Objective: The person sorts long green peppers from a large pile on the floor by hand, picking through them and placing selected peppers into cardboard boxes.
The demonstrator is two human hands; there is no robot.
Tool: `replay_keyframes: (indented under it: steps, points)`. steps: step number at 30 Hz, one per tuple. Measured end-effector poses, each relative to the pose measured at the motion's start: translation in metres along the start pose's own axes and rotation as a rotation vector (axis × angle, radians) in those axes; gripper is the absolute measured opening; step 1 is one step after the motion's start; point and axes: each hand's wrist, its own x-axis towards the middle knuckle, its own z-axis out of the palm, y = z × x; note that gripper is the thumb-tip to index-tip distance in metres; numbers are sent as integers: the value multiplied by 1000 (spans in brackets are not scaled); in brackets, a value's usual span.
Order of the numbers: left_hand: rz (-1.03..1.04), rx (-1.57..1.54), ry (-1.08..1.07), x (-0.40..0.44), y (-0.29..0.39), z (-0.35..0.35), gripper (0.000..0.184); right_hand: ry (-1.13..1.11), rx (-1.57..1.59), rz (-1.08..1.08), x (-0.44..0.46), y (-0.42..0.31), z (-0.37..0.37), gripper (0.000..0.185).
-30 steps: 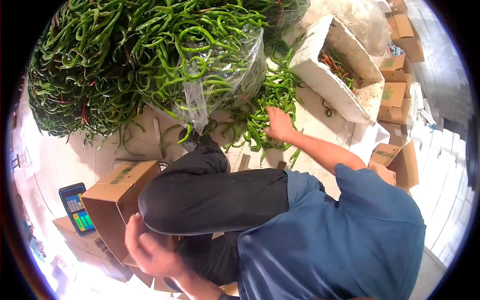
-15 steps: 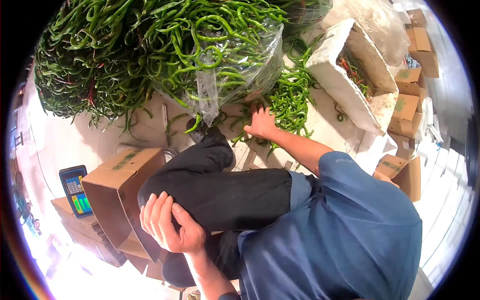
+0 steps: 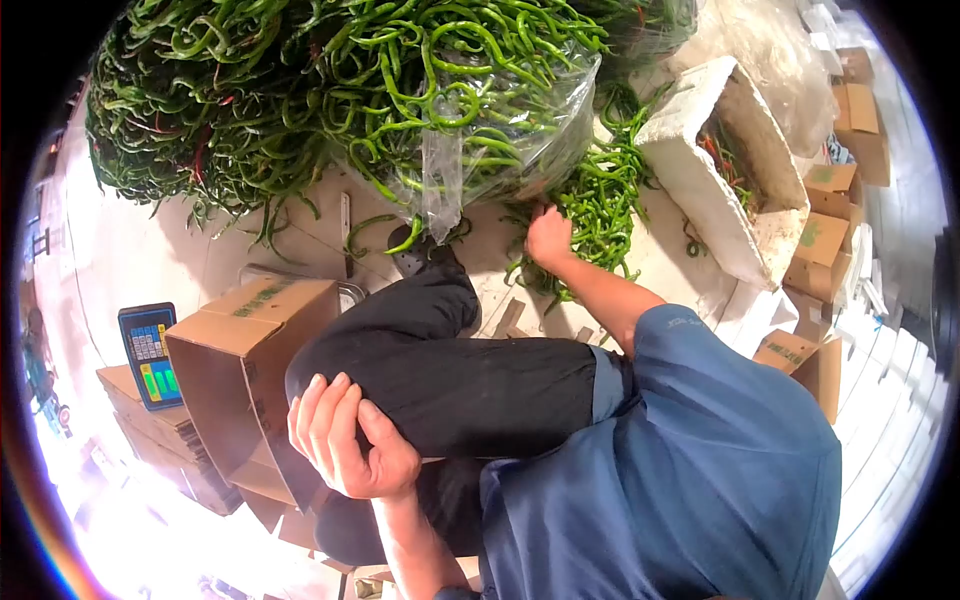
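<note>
1. While the right hand (image 3: 550, 240) is down among the loose green peppers (image 3: 610, 205), its back faces up and its fingers bend inward, with the tips partly hidden; whether they have hold of a pepper cannot be told.
2. These peppers lie in a spread pile on the pale floor (image 3: 670, 235), between a clear plastic bag (image 3: 442, 185) and a white foam box (image 3: 690, 190).
3. The left hand (image 3: 355, 440) is in front of the bent knee (image 3: 325, 365); its fingers are loosely curved, its thumb stands apart from them, and nothing shows in its hold. Whether it touches the trouser leg is unclear.
4. The plastic bag bulges with more green peppers, and a fold of it hangs toward the dark shoe (image 3: 412, 255).
5. Beyond it, at the upper left, rises a big heap of peppers (image 3: 210, 110), mostly green with a few red ones.
6. The foam box is tilted, its opening showing red and green peppers inside.
7. Near the left hand stands an open cardboard box (image 3: 255, 320), with a keypad device (image 3: 148, 355) just beside it.
</note>
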Motion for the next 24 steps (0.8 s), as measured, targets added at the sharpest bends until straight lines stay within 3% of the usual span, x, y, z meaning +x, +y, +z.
replay_keyframes:
  steps: [4,7,9,12,13,15,16,19,22,24]
  points:
    - [-1,-2,37,0,0,3,15,-6,100,-154,0,25,0,36]
    - [8,-7,41,2,-1,2,15,52,251,-200,-16,38,-8,34]
    - [15,-7,55,1,-2,1,15,-36,367,-210,-21,49,-22,32]
    - [24,-32,79,-1,-2,3,15,-156,544,-146,-35,61,-87,38]
    - [22,-41,85,-1,-2,4,15,-66,544,-237,-37,67,-104,36]
    - [30,-61,108,1,-1,5,15,-108,787,-286,-30,88,-122,32]
    - [38,-72,120,1,-2,6,15,-91,1051,-305,-44,75,-164,29]
    - [53,-93,131,2,0,5,14,-104,1189,-403,-44,75,-233,19]
    - [77,-99,140,2,-1,2,14,-102,1441,-222,-56,47,-297,17]
    - [91,-95,156,1,-4,2,14,-139,1527,-243,-59,32,-327,16]
